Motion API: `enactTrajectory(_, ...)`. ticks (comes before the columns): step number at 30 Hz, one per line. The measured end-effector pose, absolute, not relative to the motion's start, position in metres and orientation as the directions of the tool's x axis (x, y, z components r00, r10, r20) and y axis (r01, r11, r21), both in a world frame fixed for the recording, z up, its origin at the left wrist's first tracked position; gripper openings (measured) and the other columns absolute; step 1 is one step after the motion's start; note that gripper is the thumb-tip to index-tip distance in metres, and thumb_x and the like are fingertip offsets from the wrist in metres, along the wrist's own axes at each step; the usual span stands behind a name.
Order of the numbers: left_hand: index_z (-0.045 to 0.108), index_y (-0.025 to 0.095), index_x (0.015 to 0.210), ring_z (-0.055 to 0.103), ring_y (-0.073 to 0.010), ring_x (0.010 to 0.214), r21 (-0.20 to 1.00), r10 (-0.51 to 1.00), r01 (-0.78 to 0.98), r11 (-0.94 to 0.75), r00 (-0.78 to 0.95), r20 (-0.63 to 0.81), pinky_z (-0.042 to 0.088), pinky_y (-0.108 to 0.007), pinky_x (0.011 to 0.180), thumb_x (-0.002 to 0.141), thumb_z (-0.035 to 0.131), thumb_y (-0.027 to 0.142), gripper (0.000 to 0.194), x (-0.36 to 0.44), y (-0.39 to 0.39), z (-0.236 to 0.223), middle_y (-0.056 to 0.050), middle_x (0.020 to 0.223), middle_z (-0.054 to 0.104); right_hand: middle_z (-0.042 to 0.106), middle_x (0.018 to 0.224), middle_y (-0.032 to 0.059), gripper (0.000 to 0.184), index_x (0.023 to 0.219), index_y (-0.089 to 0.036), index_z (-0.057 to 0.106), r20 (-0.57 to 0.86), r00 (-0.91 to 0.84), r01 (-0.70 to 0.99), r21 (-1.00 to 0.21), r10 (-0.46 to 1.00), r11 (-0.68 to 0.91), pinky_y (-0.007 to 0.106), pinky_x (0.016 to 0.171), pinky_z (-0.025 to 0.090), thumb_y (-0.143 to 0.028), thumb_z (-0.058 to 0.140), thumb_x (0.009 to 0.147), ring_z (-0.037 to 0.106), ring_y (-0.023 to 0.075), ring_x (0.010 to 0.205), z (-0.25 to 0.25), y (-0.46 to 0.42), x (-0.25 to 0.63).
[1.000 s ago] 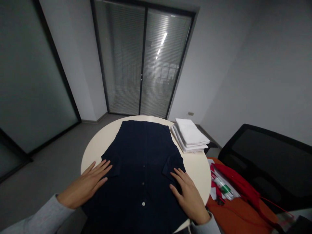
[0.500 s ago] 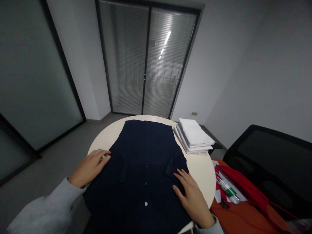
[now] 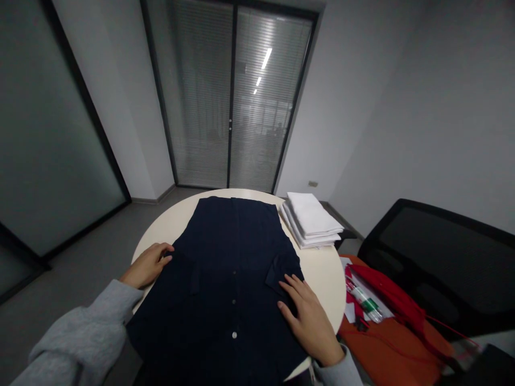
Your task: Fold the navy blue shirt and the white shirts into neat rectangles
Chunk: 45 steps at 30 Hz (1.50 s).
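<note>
A dark navy button-up shirt [image 3: 217, 257] lies spread flat over a round cream table [image 3: 322, 279], buttons facing up. Its lower part hangs toward me past the near edge. At the shirt's left edge rests my left hand [image 3: 147, 265], fingers slightly bent and thumb apart from them, with the fingertips touching the cloth. On the right side my right hand [image 3: 309, 319] lies open, fingers spread on the fabric beside a folded-in sleeve cuff [image 3: 276, 273]. A similar folded sleeve end shows faintly on the left of the shirt.
A stack of folded white cloths [image 3: 311, 220] stands at the table's far right. To the right, an orange chair seat [image 3: 394, 343] holds a red bag [image 3: 396, 300] and a clear plastic packet [image 3: 368, 303]. Behind the table is a glass door [image 3: 257, 123] with blinds.
The view has swung slightly right, so the scene sits further left. Both hands stay on the shirt's sides, with little movement against it. The shirt lies as before.
</note>
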<state>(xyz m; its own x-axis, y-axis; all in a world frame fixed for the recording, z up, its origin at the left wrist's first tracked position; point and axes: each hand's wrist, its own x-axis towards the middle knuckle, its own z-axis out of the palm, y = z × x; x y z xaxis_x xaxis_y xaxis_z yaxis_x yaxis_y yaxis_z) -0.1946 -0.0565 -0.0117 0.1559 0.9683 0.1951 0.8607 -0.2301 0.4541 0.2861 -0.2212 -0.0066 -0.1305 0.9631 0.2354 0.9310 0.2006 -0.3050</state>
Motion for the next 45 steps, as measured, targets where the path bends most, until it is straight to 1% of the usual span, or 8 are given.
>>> enactTrajectory(3, 0.066, 0.019, 0.128, 0.063, -0.0335, 0.121, 0.36, 0.952, 0.901, -0.241, 0.147, 0.27, 0.048, -0.047, 0.106, 0.091, 0.049, 0.052, 0.052, -0.18, -0.073, 0.0, -0.015, 0.128, 0.068, 0.05, 0.159, 0.0059, 0.048, 0.145, -0.026, 0.061, 0.236, -0.129, 0.935, -0.295, 0.963, 0.198, 0.054, 0.126, 0.032, -0.044, 0.055, 0.101, 0.041, 0.0296, 0.15, -0.007, -0.222, 0.285)
enactTrajectory(8, 0.04, 0.03, 0.161, 0.039, -0.0331, 0.151, 0.238, 0.878, 0.849, -0.471, 0.425, 0.222, 0.033, -0.052, 0.123, 0.097, 0.05, 0.067, 0.074, -0.143, -0.11, -0.005, -0.007, 0.166, 0.04, 0.042, 0.164, 0.0057, 0.058, 0.155, -0.025, 0.05, 0.222, -0.1, 0.96, -0.233, 0.97, 0.152, 0.054, 0.127, 0.029, -0.048, 0.053, 0.102, 0.034, 0.0296, 0.154, -0.009, -0.222, 0.284)
enactTrajectory(15, 0.034, 0.03, 0.163, 0.03, -0.0324, 0.156, 0.164, 0.875, 0.862, -0.48, 0.459, 0.152, 0.025, -0.058, 0.126, 0.101, 0.043, 0.065, 0.071, -0.142, -0.119, -0.03, -0.005, 0.167, 0.035, 0.042, 0.163, 0.0096, 0.06, 0.157, -0.017, 0.045, 0.164, -0.006, 0.986, -0.161, 0.986, 0.033, 0.059, 0.127, 0.026, -0.044, 0.047, 0.104, 0.035, 0.0307, 0.154, -0.015, -0.228, 0.308)
enactTrajectory(20, 0.033, 0.031, 0.163, 0.029, -0.0314, 0.156, 0.141, 0.876, 0.867, -0.478, 0.457, 0.155, 0.024, -0.056, 0.127, 0.102, 0.041, 0.065, 0.07, -0.144, -0.118, -0.031, -0.003, 0.167, 0.034, 0.045, 0.161, 0.0095, 0.056, 0.156, -0.018, 0.046, 0.205, -0.047, 0.978, -0.188, 0.978, 0.086, 0.059, 0.127, 0.027, -0.04, 0.046, 0.105, 0.038, 0.0288, 0.152, -0.02, -0.231, 0.323)
enactTrajectory(25, 0.034, 0.028, 0.163, 0.026, -0.03, 0.157, 0.127, 0.905, 0.899, -0.419, 0.401, 0.143, 0.021, -0.055, 0.128, 0.103, 0.037, 0.065, 0.071, -0.14, -0.116, -0.033, -0.003, 0.169, 0.031, 0.06, 0.149, 0.0083, 0.054, 0.146, -0.021, 0.059, 0.345, -0.074, 0.961, -0.226, 0.935, 0.159, 0.056, 0.124, 0.036, -0.014, 0.045, 0.094, 0.053, 0.0264, 0.142, -0.026, -0.229, 0.34)
enactTrajectory(31, 0.035, 0.027, 0.163, 0.025, -0.0306, 0.158, 0.173, 0.92, 0.91, -0.377, 0.346, 0.185, 0.023, -0.056, 0.128, 0.102, 0.038, 0.063, 0.071, -0.14, -0.118, -0.026, -0.003, 0.169, 0.031, 0.071, 0.132, 0.0117, 0.043, 0.13, -0.02, 0.07, 0.492, 0.001, 0.915, -0.351, 0.87, 0.198, 0.053, 0.109, 0.053, -0.018, 0.047, 0.095, 0.066, 0.0277, 0.122, -0.029, -0.235, 0.352)
enactTrajectory(40, 0.041, 0.015, 0.159, 0.047, -0.0296, 0.147, 0.485, 0.939, 0.863, -0.139, -0.041, 0.342, 0.036, -0.047, 0.124, 0.103, 0.027, 0.059, 0.072, -0.192, -0.127, -0.012, -0.013, 0.161, 0.047, 0.068, 0.139, 0.0078, 0.037, 0.121, -0.026, 0.075, 0.45, -0.174, 0.902, -0.283, 0.876, 0.325, 0.064, 0.113, 0.046, -0.019, 0.049, 0.096, 0.06, 0.0328, 0.133, -0.026, -0.239, 0.357)
enactTrajectory(45, 0.046, 0.014, 0.154, 0.048, -0.0305, 0.146, 0.512, 0.95, 0.841, -0.177, 0.009, 0.314, 0.036, -0.047, 0.124, 0.099, 0.032, 0.065, 0.077, -0.18, -0.132, -0.001, -0.013, 0.158, 0.051, 0.071, 0.134, 0.0083, 0.04, 0.137, -0.024, 0.064, 0.469, -0.04, 0.841, -0.462, 0.882, 0.284, 0.05, 0.109, 0.054, -0.026, 0.044, 0.102, 0.067, 0.0254, 0.124, -0.016, -0.237, 0.346)
